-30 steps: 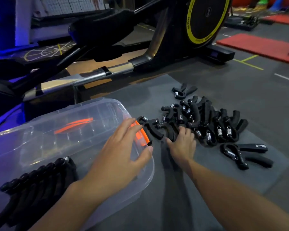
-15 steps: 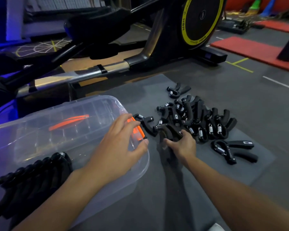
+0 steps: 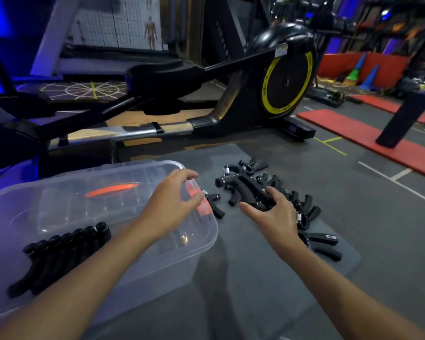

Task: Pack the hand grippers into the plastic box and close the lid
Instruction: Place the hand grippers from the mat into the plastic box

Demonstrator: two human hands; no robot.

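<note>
A clear plastic box (image 3: pixel 123 175) with orange latches stands open on the floor at the left. A row of black hand grippers (image 3: pixel 66 251) lies inside its near left part. My left hand (image 3: pixel 169 207) hovers over the box's right end, fingers apart, holding nothing. To its right my right hand (image 3: pixel 272 217) grips a bunch of hand grippers (image 3: pixel 245 190), lifted off the mat. One single gripper (image 3: pixel 215 204) lies beside the box's right end. The remaining pile of grippers (image 3: pixel 302 207) lies behind and right of my right hand, partly hidden.
The box and pile sit on a grey mat (image 3: pixel 255 278). A black elliptical machine (image 3: pixel 268 94) with a yellow-ringed wheel stands close behind. Red mats (image 3: pixel 353 128) and a dark post (image 3: pixel 402 116) lie to the right. Floor lines run across the right side.
My right hand closed on a bunch of grippers from the pile's near edge and lifted them. My left hand stayed over the box's right end. The camera tilted up.
</note>
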